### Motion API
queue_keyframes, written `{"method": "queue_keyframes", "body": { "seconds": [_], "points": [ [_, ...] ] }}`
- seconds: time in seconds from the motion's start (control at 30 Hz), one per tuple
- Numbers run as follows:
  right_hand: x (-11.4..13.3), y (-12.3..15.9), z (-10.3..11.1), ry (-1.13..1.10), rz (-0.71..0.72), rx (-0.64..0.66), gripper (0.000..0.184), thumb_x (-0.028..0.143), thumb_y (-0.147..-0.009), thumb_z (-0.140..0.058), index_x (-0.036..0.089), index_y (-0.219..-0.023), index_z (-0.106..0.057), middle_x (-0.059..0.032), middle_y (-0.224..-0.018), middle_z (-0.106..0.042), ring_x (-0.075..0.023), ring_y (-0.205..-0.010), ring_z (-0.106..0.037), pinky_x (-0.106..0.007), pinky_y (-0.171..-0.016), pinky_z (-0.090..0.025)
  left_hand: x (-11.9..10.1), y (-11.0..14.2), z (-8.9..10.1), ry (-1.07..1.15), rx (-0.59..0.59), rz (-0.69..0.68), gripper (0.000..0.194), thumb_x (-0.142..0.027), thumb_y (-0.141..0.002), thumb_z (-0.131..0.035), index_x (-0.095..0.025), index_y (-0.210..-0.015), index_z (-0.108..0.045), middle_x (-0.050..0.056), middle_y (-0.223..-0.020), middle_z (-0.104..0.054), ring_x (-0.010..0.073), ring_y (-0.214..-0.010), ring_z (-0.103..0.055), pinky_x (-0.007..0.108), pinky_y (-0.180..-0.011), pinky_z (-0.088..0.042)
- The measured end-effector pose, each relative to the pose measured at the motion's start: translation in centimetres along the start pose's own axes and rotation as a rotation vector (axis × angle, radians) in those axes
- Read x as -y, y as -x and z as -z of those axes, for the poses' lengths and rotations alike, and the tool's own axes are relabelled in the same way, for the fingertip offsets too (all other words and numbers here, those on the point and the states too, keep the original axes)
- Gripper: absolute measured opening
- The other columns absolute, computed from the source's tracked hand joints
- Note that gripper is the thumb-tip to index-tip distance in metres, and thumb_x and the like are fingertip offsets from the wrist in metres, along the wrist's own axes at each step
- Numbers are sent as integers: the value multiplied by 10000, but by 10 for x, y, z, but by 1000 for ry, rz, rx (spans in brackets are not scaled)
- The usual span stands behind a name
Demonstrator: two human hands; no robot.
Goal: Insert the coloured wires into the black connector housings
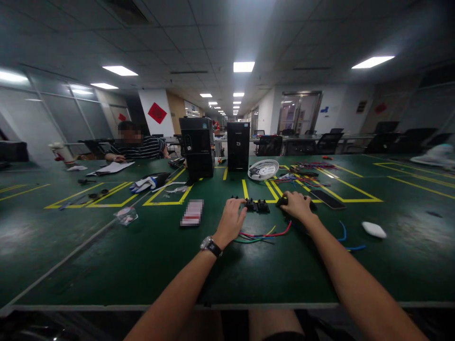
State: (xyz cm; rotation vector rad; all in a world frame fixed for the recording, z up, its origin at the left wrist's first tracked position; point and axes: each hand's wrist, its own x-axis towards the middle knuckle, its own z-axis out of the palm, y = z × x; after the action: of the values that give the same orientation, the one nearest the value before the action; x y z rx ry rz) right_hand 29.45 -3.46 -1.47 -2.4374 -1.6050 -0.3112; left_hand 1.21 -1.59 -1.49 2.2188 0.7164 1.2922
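On the green table, my left hand (232, 219) reaches in from the left, its thumb and fingers closed around the left end of a row of small black block-shaped parts (250, 204). Another small black part (263, 206) sits at the right end of that row. My right hand (297, 205) curls down over a dark object (282, 201), which shows on both sides of the fingers; its kind is hidden by the hand. Between my wrists lie loose red, green and yellow wires (263, 235).
Two black computer towers (197, 149) (238, 146) stand ahead. Nearby are a white round fan grille (263, 169), wire bundles (298, 180), a dark phone-like slab (327, 199), a white rounded object (374, 229) and a plastic bag (126, 216). A person (138, 148) sits across at left.
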Motion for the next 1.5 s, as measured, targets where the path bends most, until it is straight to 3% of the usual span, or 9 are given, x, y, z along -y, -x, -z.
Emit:
{"method": "queue_keyframes", "body": {
  "seconds": [0.13, 0.27, 0.47, 0.6, 0.7, 0.9, 1.07, 1.27, 1.5],
  "points": [
    [8, 5, 16, -249, -6, -156, 446, 384, -768, -627, 179, -1158, -559, -140, -1098, -575, -299, -1033, -535, -426, -868, -380, 4, -3, -4, 351, -60, 216, 268, -383, -870, -511, -196, -1043, -592, 101, -1075, -627, 225, -1038, -540, 369, -945, -403],
    [49, 26, 30, -659, 369, -363, 416, 308, -821, -594, 172, -1205, -512, -106, -1149, -563, -219, -1047, -537, -358, -916, -410, 7, -10, -7, 953, -64, 670, 442, -523, -897, -411, -170, -1156, -478, 148, -1025, -655, 189, -814, -637, 319, -747, -490],
    [110, 68, 37, -701, 854, -157, 430, 301, -797, -661, 205, -1198, -538, -81, -1154, -572, -210, -1098, -513, -363, -946, -407, 7, -6, -4, 1159, -19, 802, 380, -460, -929, -380, -191, -1187, -448, 105, -917, -653, 172, -619, -637, 304, -554, -496],
    [77, 53, 43, -521, 538, -149, 233, 174, -876, -467, 175, -1053, -620, -91, -1041, -635, -204, -1040, -559, -339, -913, -404, 9, -6, 3, 1133, -148, 748, 308, -392, -946, -370, -198, -1182, -413, 108, -915, -664, 146, -562, -616, 302, -546, -491],
    [31, 35, 43, -219, 156, 170, 200, 222, -810, -550, 167, -952, -681, -118, -979, -673, -243, -939, -619, -328, -797, -438, 12, -8, 9, 1150, -203, 739, 307, -417, -950, -338, -219, -1173, -407, 114, -966, -667, 152, -573, -622, 334, -566, -502],
    [-10, 24, 28, -184, 171, 417, 109, 119, -601, -712, 175, -694, -710, -42, -735, -703, -181, -705, -656, -217, -589, -433, 15, -7, 10, 1155, -207, 693, 311, -426, -950, -321, -232, -1169, -426, 127, -1092, -650, 162, -579, -635, 316, -524, -491],
    [-4, 18, 28, -188, 117, 260, 166, 162, -750, -607, 151, -895, -687, -108, -894, -705, -206, -809, -655, -243, -646, -429, 17, -9, 6, 1215, -240, 645, 328, -384, -963, -303, -152, -1129, -465, 164, -992, -668, 191, -647, -667, 354, -628, -526],
    [31, 27, 51, -677, 233, -317, 213, 285, -875, -493, 168, -1025, -589, -49, -756, -679, -164, -685, -627, -249, -649, -442, 15, -11, 5, 1349, -237, 655, 281, -348, -937, -366, -175, -1133, -467, 155, -954, -674, 229, -805, -691, 391, -780, -518],
    [106, 67, 35, -1165, 433, 86, 189, 353, -830, -547, 168, -798, -570, 2, -624, -625, -86, -416, -489, -194, -414, -374, 11, -9, 3, 1390, -235, 657, 281, -273, -860, -393, -179, -1102, -502, 141, -991, -670, 238, -830, -681, 372, -739, -516]
  ]
}}
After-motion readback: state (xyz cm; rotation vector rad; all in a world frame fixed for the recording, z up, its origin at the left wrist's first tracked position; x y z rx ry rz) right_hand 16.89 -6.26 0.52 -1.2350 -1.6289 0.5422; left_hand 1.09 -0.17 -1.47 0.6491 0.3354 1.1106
